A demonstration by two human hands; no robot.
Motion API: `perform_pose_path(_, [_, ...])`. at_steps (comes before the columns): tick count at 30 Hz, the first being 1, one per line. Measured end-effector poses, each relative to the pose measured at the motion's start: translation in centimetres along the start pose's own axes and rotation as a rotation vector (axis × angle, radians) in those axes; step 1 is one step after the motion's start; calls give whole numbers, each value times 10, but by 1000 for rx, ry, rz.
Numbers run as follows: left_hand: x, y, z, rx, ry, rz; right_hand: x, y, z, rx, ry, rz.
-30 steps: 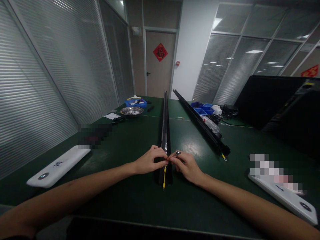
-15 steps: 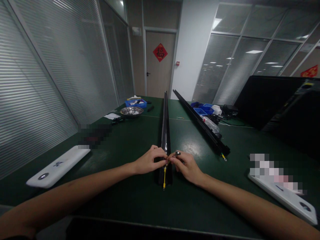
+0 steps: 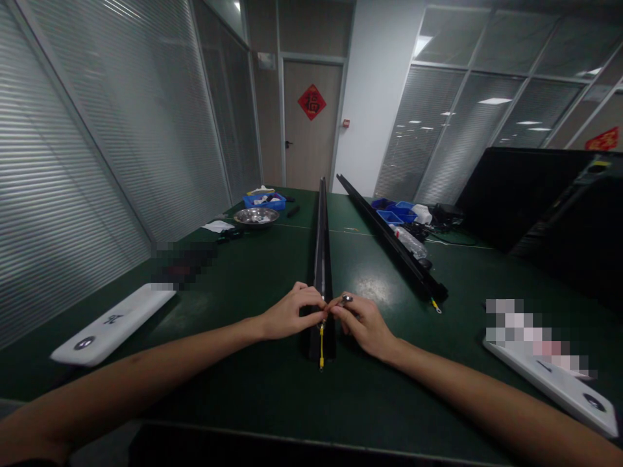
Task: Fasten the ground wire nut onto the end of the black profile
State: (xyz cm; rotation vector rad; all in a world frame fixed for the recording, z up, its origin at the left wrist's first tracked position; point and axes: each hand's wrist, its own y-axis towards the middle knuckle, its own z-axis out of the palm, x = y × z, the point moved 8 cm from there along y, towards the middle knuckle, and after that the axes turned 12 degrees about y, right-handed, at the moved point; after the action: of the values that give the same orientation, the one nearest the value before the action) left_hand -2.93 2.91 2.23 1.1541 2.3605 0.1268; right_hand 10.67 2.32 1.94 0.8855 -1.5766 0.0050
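A long black channel-shaped bar (image 3: 322, 259) runs away from me down the middle of the table. Over its near end, my left hand (image 3: 296, 312) and my right hand (image 3: 363, 324) meet with fingertips pinched together. What they pinch is too small to make out. Just below the fingers, a short yellow wire (image 3: 322, 347) with a ring terminal hangs over the near end of the bar. A small shiny metal piece (image 3: 346, 299) shows at the fingers of my right hand.
On the green table (image 3: 233, 383), a second black bar (image 3: 394, 243) lies to the right. White devices (image 3: 114, 324) flank both sides. Farther back are a metal bowl (image 3: 256, 217), a blue basket (image 3: 265, 201), blue bins (image 3: 402, 211) and a plastic-wrapped item (image 3: 410, 241).
The yellow wire's lower end has shifted slightly to the right. Both hands keep nearly the same place, with only small finger movement.
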Motion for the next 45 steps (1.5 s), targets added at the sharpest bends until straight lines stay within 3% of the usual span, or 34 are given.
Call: perform_pose_path(45, [-4,0,-3,-8,3,-8,-2,2,3,23,53,26])
